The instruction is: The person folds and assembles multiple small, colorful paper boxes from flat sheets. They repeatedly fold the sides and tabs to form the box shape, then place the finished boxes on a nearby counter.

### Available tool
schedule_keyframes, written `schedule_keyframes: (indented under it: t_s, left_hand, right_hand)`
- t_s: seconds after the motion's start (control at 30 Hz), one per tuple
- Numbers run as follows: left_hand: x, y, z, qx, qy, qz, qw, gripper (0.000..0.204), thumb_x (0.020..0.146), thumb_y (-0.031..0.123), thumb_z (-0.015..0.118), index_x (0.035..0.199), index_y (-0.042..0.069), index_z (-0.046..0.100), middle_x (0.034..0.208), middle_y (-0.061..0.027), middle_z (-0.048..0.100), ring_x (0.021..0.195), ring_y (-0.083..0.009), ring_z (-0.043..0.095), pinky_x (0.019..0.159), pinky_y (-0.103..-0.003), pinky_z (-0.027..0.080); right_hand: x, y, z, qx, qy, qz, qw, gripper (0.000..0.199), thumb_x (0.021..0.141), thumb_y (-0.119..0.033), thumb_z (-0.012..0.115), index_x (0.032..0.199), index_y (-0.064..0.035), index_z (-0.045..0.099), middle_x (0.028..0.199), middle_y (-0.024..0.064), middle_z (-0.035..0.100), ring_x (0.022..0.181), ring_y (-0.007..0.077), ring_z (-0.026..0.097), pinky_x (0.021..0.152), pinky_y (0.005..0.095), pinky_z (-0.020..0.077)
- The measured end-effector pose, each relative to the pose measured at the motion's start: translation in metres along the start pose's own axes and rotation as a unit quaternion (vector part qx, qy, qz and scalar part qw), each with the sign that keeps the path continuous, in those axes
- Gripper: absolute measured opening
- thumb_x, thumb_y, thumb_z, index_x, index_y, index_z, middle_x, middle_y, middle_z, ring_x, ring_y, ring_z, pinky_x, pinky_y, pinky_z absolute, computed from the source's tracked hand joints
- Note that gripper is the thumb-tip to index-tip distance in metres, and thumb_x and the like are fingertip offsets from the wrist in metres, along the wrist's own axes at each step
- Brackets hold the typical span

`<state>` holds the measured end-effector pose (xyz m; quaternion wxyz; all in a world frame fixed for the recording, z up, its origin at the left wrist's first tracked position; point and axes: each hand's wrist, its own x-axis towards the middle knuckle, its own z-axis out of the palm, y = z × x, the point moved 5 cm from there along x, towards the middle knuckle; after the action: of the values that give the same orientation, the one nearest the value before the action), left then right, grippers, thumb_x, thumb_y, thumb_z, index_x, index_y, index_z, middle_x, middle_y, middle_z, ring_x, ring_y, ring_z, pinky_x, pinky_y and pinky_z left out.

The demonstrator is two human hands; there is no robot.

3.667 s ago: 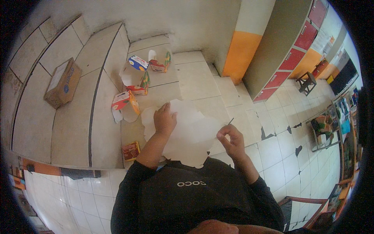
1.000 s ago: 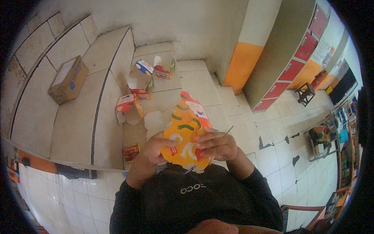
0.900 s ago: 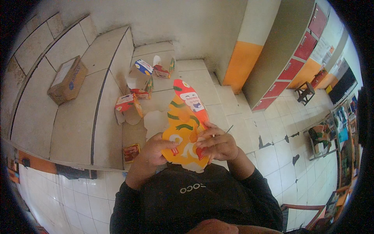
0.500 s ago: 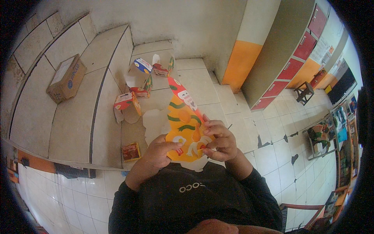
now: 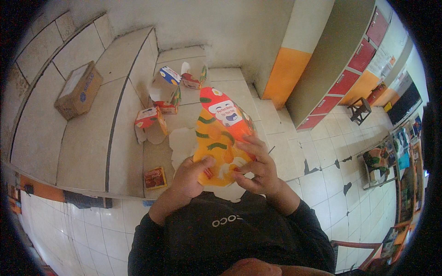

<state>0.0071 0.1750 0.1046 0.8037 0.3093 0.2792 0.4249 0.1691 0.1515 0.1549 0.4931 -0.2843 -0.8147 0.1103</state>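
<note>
Between my hands, in front of my chest, is a partly folded cardboard food box (image 5: 216, 133), yellow and red with green squiggles and a printed smiling face. My left hand (image 5: 188, 177) pinches its lower left edge, thumb on the printed side. My right hand (image 5: 258, 166) grips the lower right edge with bent fingers. White unprinted flaps show at the bottom near my shirt. On the tiled step lies a flat white cardboard piece (image 5: 181, 145), partly covered by the box. To its left is a small red and yellow packet (image 5: 155, 178).
Folded printed boxes (image 5: 149, 120), (image 5: 193, 80) stand farther back on the step. A brown carton (image 5: 79, 91) rests on the higher step at left. Lockers with red doors (image 5: 343, 80), a dark stool (image 5: 360, 110) and crowded shelves (image 5: 391, 158) are at right.
The box has turned so its red face panel shows more broadly toward me. My right fingers have shifted along its right edge; my left hand keeps its hold.
</note>
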Motion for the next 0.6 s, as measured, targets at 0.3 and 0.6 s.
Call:
schedule_keyframes:
  t_s: [0.3, 0.6]
  left_hand:
    - [-0.004, 0.000, 0.009, 0.042, -0.058, 0.085, 0.994, 0.033, 0.089, 0.019, 0.048, 0.116, 0.000, 0.045, 0.111, -0.0099, 0.054, 0.103, -0.0199, 0.054, 0.091, -0.034, 0.042]
    - [-0.006, 0.005, 0.006, -0.082, -0.097, -0.006, 0.992, 0.045, 0.085, 0.018, 0.053, 0.124, 0.001, 0.038, 0.117, -0.0124, 0.051, 0.109, -0.0259, 0.051, 0.095, -0.041, 0.039]
  right_hand:
    - [-0.008, 0.008, 0.003, 0.090, 0.114, -0.038, 0.989, 0.007, 0.067, 0.006, 0.057, 0.071, 0.0005, 0.054, 0.133, 0.0241, 0.033, 0.128, 0.0378, 0.028, 0.102, 0.0463, 0.0283]
    - [0.000, 0.018, 0.004, 0.137, -0.031, 0.011, 0.990, 0.026, 0.069, -0.011, 0.073, 0.092, -0.0046, 0.060, 0.131, 0.0206, 0.040, 0.122, 0.0353, 0.038, 0.098, 0.0434, 0.0337]
